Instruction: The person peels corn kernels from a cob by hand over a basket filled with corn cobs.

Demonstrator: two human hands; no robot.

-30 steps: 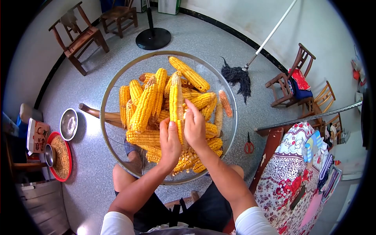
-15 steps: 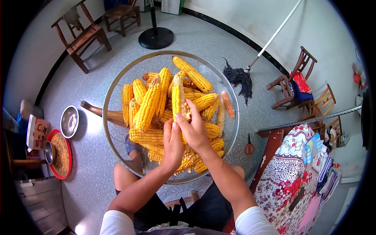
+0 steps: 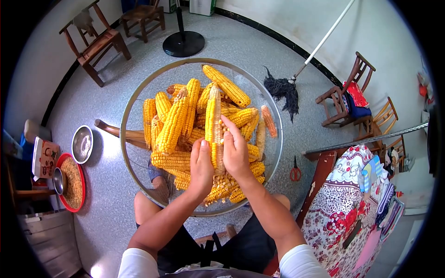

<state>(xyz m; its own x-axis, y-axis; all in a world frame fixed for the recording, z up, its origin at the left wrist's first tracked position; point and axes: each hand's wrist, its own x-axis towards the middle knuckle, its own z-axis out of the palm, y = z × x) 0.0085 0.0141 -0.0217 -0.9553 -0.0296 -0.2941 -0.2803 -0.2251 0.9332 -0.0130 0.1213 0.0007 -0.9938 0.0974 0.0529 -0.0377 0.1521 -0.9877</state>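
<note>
Between my two hands stands an ear of corn, its tip pointing away from me. Yellow kernels cover its left side, while a pale bare strip runs down the right. My left hand is closed on the lower left of the ear, thumb up. On the opposite side, my right hand grips it, with a few loose kernels by the fingers. Beneath lie several more yellow ears and loose kernels in a round mesh sieve with a metal rim. A reddish bare cob rests at its right.
Left on the floor are a metal bowl and a red basin of grain. Scissors lie right of the sieve. A mop, a black round stand base and wooden chairs stand beyond. Patterned cloth covers furniture at right.
My right thumb has moved off the front of the ear to its right side. My hands are farther apart, and more of the ear's lower part and bare strip shows.
</note>
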